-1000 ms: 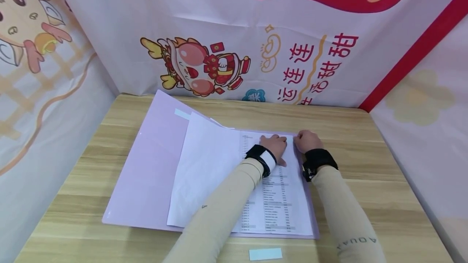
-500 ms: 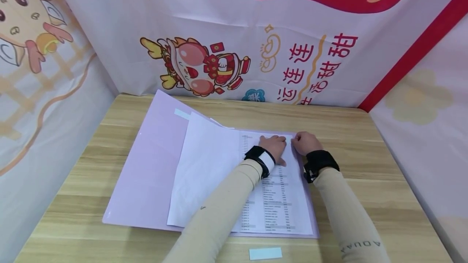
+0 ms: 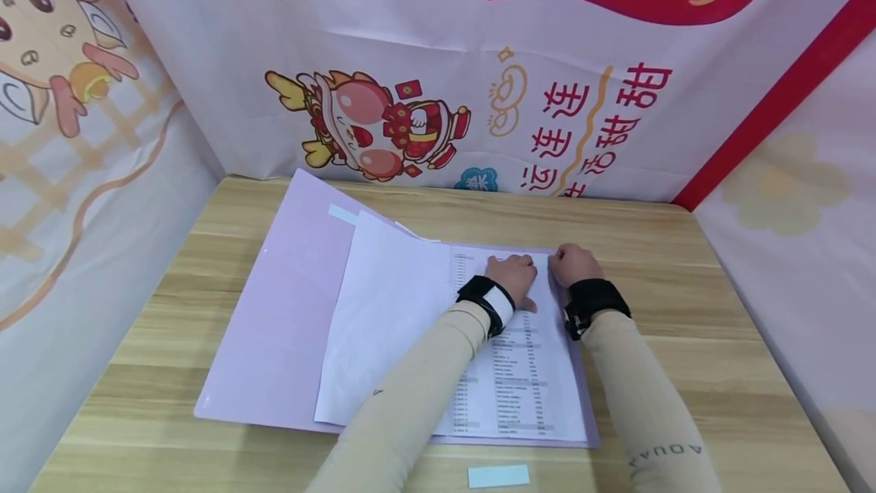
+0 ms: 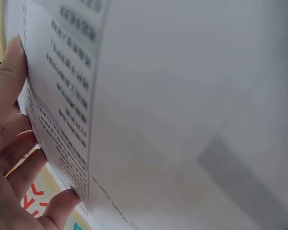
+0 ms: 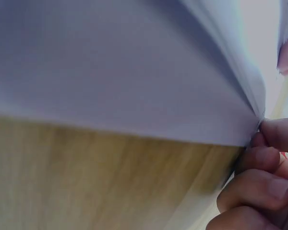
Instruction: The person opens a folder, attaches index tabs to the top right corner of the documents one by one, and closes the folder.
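An open lilac folder [image 3: 263,310] lies on the table with white sheets inside it. On its right side is a printed sheet [image 3: 509,379] with columns of text and grey bands. My left hand [image 3: 512,276] rests on the upper part of that sheet, its fingers [image 4: 26,172] spread against the paper. At the folder's top right corner, my right hand [image 3: 573,265] pinches with thumb and forefinger, the other fingers curled. In the right wrist view, several layers come together at that pinch [image 5: 260,122]; I cannot tell which of them it holds.
A pale blue strip [image 3: 498,475] lies on the wooden table [image 3: 684,371] near its front edge. Another pale strip [image 3: 342,213] is on the folder's left cover. Printed cloth [image 3: 547,36] hangs behind the table and along both sides.
My right hand shifts slightly left and then back right at the folder's corner. The left hand stays on the sheet, and the folder keeps its place.
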`<action>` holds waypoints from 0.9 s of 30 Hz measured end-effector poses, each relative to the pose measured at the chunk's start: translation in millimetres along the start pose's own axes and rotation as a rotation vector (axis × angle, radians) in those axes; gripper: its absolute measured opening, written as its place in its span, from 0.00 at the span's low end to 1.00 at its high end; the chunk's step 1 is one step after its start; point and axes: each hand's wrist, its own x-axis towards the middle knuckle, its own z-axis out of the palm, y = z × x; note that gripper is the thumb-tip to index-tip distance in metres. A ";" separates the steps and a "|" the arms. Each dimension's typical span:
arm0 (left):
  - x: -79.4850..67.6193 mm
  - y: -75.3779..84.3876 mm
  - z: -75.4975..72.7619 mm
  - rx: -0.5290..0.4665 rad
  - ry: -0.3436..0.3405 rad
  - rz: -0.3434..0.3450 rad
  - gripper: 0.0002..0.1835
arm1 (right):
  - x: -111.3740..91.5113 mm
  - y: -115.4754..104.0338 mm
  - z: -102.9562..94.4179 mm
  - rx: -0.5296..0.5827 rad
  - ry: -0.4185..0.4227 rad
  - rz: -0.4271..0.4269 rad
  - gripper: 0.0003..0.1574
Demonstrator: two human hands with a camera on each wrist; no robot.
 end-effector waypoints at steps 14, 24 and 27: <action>-14.2 10.5 -6.7 -0.077 -0.017 -0.027 0.27 | -4.1 7.6 -4.6 0.097 -0.028 0.016 0.21; -23.5 5.0 -12.4 -0.113 0.071 0.024 0.23 | -18.5 11.4 -28.9 0.190 -0.027 -0.007 0.24; -28.7 5.1 -21.4 -0.152 0.089 0.027 0.22 | -23.6 13.7 -36.0 0.210 -0.018 -0.042 0.23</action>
